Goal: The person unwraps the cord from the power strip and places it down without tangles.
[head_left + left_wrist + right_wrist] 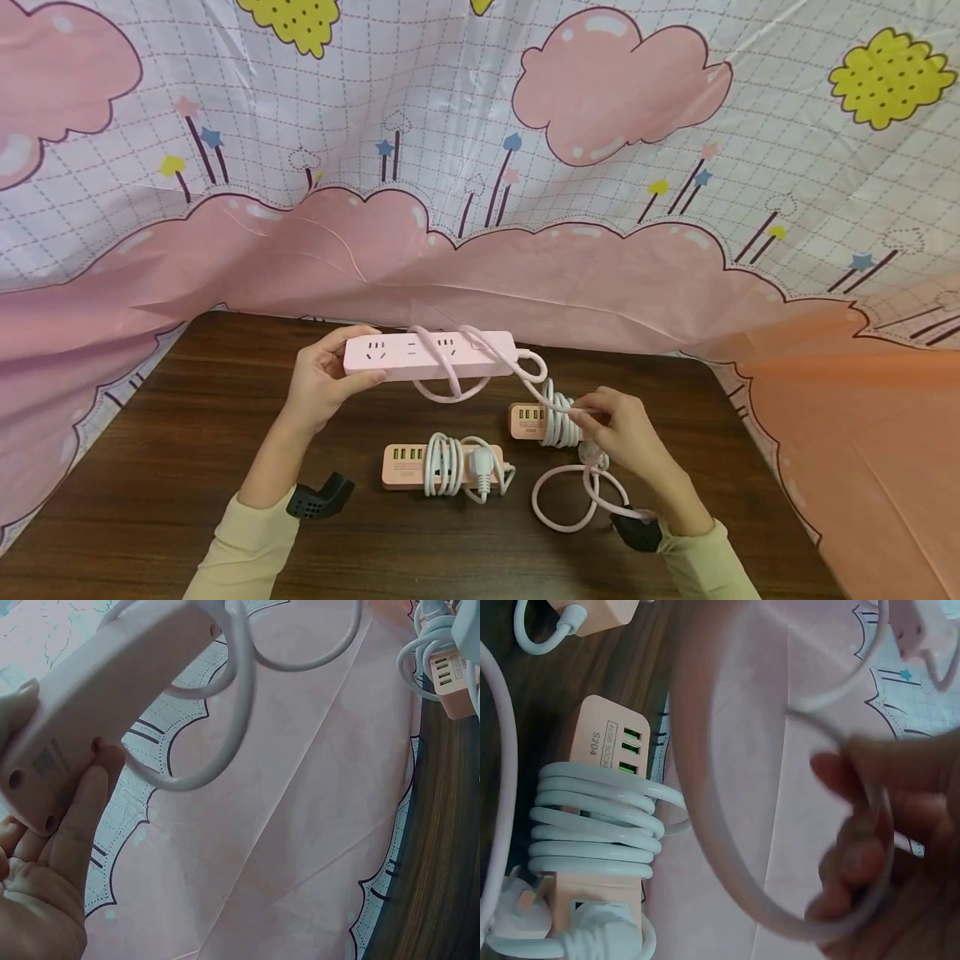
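My left hand (324,379) grips the left end of a pink power strip (393,353), raised above the table, thumb on its front edge. In the left wrist view the underside of the strip (97,690) shows, with fingers curled beneath. A pink cord (452,371) crosses loosely around the strip's right half. My right hand (628,429) pinches a stretch of this cord (705,776) between thumb and fingers, to the right of the strip. More of the cord hangs below in a loop near the right wrist.
Two peach power strips, one at the front (409,477) and one farther back (524,423), lie on the dark wooden table (300,550), each wrapped in white cord. A patterned pink-and-white cloth (480,275) hangs behind the table.
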Tool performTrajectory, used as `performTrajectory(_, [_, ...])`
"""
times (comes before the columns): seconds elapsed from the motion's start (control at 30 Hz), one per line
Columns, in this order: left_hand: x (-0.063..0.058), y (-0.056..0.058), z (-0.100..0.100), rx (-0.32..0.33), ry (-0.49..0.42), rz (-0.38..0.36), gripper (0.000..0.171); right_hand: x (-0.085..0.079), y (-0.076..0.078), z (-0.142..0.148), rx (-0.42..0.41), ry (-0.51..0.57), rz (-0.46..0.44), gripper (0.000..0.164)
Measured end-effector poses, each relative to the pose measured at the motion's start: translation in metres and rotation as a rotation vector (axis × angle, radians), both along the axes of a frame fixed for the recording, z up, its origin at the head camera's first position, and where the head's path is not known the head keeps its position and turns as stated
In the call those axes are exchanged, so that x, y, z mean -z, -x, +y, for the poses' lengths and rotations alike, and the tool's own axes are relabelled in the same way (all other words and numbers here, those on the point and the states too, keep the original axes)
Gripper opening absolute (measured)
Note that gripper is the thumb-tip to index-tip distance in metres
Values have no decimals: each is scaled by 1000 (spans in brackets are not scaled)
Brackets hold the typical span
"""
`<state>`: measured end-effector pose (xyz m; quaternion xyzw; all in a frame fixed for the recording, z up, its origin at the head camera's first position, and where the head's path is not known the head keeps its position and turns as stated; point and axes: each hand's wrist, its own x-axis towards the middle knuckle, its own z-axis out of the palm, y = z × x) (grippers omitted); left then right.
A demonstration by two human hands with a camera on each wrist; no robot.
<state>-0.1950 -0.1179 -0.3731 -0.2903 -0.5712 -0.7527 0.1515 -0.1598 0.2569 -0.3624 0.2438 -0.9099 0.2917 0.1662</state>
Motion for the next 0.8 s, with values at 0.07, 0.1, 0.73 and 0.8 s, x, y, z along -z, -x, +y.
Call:
performTrajectory(0.07, [0,0,0,13,11,12,48,-2,4,1,105,12,48,4])
performTrajectory(0.1, [0,-1,0,17,20,18,48,-4,5,2,156,24,71,4])
performTrajectory(0.73, [10,5,-13,-4,69,26,46,-38,-15,45,-302,1125,365,10])
performTrajectory(0.8, [11,6,-17,-30,56,7,46,-39,-20,51,-464,1224,358,8])
